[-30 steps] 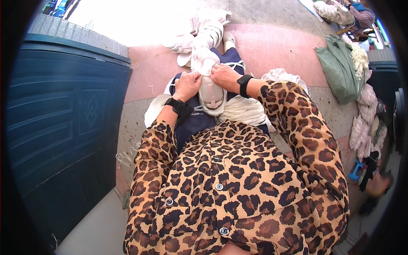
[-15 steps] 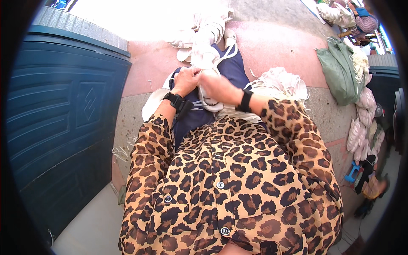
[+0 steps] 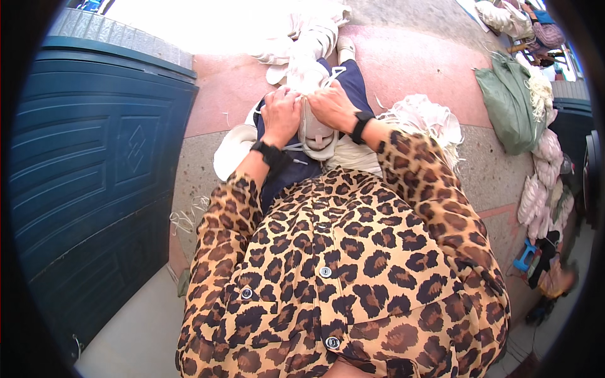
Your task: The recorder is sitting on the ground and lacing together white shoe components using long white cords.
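A white shoe upper (image 3: 310,129) lies over my lap on dark blue trousers (image 3: 354,88), its rounded open end toward me. My left hand (image 3: 282,114) is closed at its left side, fingertips pinched on the upper's edge. Close beside it, my right hand (image 3: 332,106) pinches the upper's other side; any lace between the fingertips is too small to make out. A white lace (image 3: 293,160) with a stiff tip hangs by the left wrist. Beyond my hands, more white uppers (image 3: 315,41) run in a row toward my feet, partly washed out by glare.
A white piece (image 3: 233,151) rests by my left leg. To my right lies a heap of whitish uppers and cords (image 3: 422,120). Farther right are a green sack (image 3: 507,104), tied pale bundles (image 3: 535,195) and a blue plastic thing (image 3: 524,255). A dark blue panelled door (image 3: 94,157) stands left.
My right hand has drawn back from across the upper to its right side, uncovering the near open end. The left hand has shifted slightly right and stays pinched. The view has moved a little.
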`<state>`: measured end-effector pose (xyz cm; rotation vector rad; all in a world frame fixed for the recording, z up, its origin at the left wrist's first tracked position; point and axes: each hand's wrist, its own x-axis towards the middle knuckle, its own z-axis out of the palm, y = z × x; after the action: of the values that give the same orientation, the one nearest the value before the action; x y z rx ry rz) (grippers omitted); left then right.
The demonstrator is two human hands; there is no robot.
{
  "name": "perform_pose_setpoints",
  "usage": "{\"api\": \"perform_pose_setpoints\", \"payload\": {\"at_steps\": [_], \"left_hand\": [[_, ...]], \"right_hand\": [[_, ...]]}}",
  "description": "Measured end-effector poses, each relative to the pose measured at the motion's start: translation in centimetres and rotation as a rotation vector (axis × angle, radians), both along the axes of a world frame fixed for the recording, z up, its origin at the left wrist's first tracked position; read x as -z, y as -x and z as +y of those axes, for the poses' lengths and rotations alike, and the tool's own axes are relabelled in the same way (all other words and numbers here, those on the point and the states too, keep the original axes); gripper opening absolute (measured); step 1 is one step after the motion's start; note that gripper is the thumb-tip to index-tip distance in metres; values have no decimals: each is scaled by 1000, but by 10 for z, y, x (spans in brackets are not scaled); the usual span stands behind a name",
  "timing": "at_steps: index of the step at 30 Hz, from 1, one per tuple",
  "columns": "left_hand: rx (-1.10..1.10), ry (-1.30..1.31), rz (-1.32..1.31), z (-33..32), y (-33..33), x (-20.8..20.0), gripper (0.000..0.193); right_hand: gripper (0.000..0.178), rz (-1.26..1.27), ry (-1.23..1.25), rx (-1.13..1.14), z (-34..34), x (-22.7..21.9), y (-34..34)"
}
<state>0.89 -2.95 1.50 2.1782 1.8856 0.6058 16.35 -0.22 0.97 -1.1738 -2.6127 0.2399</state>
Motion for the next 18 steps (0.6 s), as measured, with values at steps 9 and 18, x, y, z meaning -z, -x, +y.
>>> {"api": "perform_pose_setpoints", "payload": {"at_steps": [9,18], "left_hand": [[252,55,-292,9,-8,-15,12],[-148,564,-911,0,-31,-43,22]], "right_hand": [[21,569,507,245,-26,-15,-28],[23,1202,1109,415,-22,-32,-28]]}}
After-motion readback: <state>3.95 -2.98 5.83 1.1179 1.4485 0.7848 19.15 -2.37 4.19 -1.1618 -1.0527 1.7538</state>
